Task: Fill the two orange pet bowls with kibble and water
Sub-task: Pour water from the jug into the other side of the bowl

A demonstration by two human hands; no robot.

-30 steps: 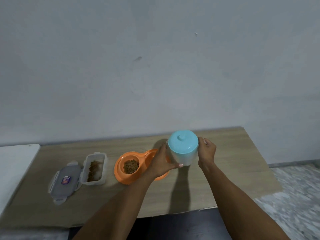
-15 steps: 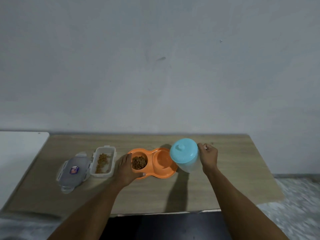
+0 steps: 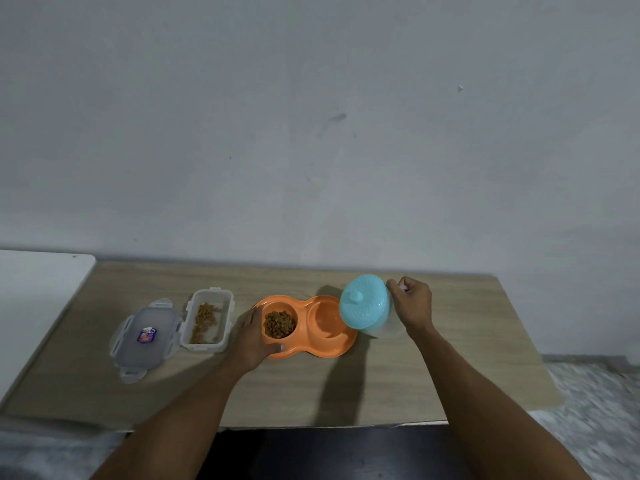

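Tilting the jug [image 3: 367, 308] toward the left, my right hand [image 3: 412, 306] is closed around its handle side, with the fingers wrapped and the blue lid [image 3: 362, 301] on top. My left hand [image 3: 254, 336] lies flat on the near left edge of the orange double bowl [image 3: 341, 348], thumb on the rim, holding it steady and not grasping it fully. The left bowl has kibble [image 3: 280, 323] in it; the right bowl [image 3: 325, 317], just under the lid, looks to me empty of water. I cannot tell where the spout is. I think the main risk is the lid: if it is loose, it may fall and water will flood the table [image 3: 433, 382]. A quick pour may also splash into the kibble, or reach the open container [image 3: 207, 320] further left.
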